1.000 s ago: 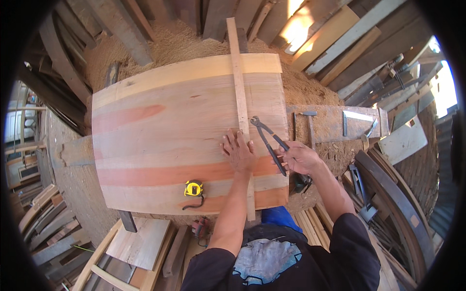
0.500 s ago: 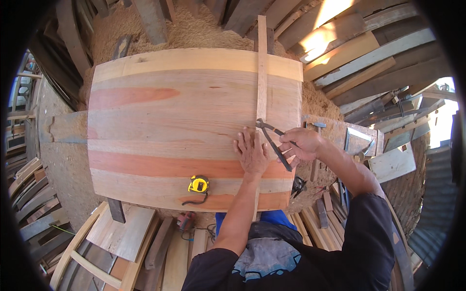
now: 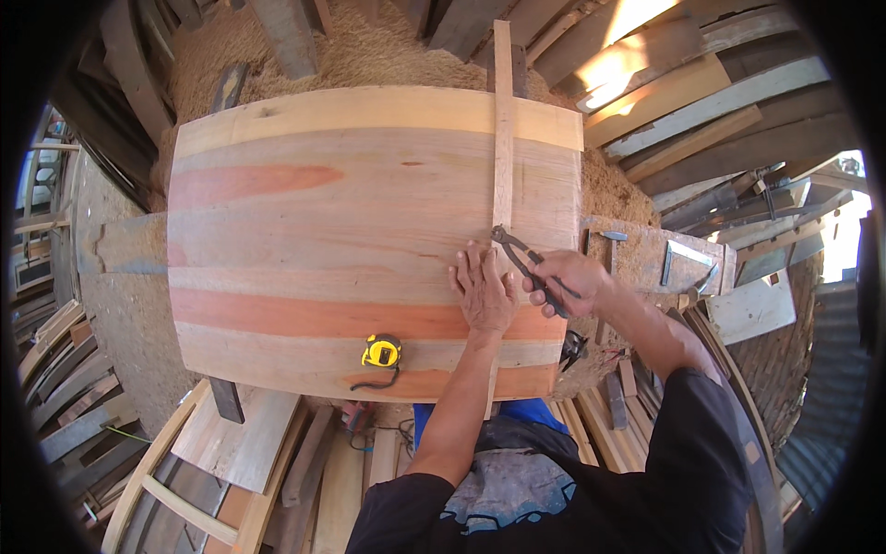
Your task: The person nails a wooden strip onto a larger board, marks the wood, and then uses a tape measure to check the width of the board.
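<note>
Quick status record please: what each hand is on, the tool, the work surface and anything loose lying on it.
left hand: left hand pressed flat, fingers spread, on the thin wooden strip
right hand: right hand gripping the handles of the metal pincers
tool tip: pincer head sits at the strip, just above the left hand
work surface: wide glued-up wooden panel with pale and reddish bands
strip position: runs across the panel near its right end, overhanging the far edge
loose item: yellow tape measure near the panel's near edge
surroundings: sawdust and stacked planks

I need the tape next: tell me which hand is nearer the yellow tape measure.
Left. The left hand lies flat on the wooden panel, just up and right of the yellow tape measure; the right hand, holding pincers, is farther right.
</note>
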Demonstrator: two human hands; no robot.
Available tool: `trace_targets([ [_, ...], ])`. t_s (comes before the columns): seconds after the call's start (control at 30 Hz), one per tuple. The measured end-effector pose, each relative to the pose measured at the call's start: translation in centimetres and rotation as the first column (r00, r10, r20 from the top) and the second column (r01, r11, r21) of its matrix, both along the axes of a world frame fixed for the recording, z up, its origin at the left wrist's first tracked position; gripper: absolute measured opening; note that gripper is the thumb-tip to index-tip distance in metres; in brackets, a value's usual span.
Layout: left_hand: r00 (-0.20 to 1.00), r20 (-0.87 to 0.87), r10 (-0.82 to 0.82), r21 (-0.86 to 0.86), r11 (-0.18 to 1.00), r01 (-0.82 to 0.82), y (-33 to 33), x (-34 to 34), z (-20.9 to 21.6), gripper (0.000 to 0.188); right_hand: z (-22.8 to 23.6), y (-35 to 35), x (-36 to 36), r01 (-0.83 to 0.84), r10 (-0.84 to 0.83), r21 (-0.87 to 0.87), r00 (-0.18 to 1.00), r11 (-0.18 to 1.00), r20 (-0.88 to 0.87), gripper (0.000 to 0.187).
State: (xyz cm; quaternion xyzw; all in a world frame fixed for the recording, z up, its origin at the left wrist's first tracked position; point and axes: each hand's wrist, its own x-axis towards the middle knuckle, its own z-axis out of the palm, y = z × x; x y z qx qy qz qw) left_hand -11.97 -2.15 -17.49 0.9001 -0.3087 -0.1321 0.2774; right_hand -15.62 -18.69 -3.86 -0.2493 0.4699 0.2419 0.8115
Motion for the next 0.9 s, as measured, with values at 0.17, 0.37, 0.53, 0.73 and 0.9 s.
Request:
trace_targets([
  [0.17,0.998,0.059,-0.001,-0.011,1.000,0.002,0.0,-0.2,-0.4,0.060,-2.6,3.7,-4.0,0.000,0.023,-0.196,0.993,0.981,0.116,0.008],
  [0.37,0.982,0.186,-0.013,0.005,1.000,0.012,0.2,0.1,-2.5,0.061,-4.4,7.2,-4.4,0.017,0.052,-0.411,0.986,0.912,0.157,0.010],
  [0.53,0.994,0.100,-0.054,0.097,0.994,0.044,-0.4,-0.4,-0.6,0.057,-2.5,1.4,-5.0,-0.067,0.083,-0.158,0.992,0.985,0.097,0.017],
  [0.73,0.995,0.095,-0.036,0.065,0.997,0.030,0.1,-0.2,-0.7,0.055,-1.5,-0.7,-3.8,-0.173,0.184,-0.188,0.982,0.967,0.044,0.012],
  [0.9,0.997,0.074,-0.039,0.040,0.999,0.036,0.1,0.0,-0.1,0.054,0.1,-2.1,-0.5,-0.187,0.192,-0.111,0.981,0.976,0.033,0.016],
])
